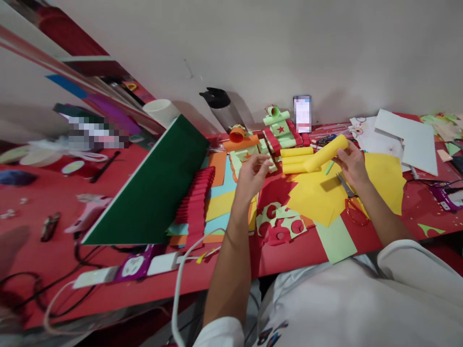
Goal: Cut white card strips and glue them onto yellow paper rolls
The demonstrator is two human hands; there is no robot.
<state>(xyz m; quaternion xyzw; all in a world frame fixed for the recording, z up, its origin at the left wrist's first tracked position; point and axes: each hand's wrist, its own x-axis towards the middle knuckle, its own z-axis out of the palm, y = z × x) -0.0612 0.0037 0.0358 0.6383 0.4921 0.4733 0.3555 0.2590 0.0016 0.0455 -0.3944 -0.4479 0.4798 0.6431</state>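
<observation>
A yellow rolled-paper tube (328,153) is held by its upper right part in my right hand (351,163). It slants over more yellow paper rolls (295,153) lying side by side; whether it touches them I cannot tell. My left hand (252,176) is raised with loosely curled fingers and nothing visible in it. Behind it stands an orange and green paper model (240,147), partly hidden. A green and red paper model (280,129) with a star sits farther back. Yellow paper sheets (314,195) lie below my right hand, with red-handled scissors (352,205) on them.
A dark green board (152,188) leans at the left, beside stacked coloured paper (219,202). A bottle (226,111) and a phone (303,114) stand along the wall. Cut red and green scraps (282,229) lie near the front edge. A power strip (133,264) with cables is front left.
</observation>
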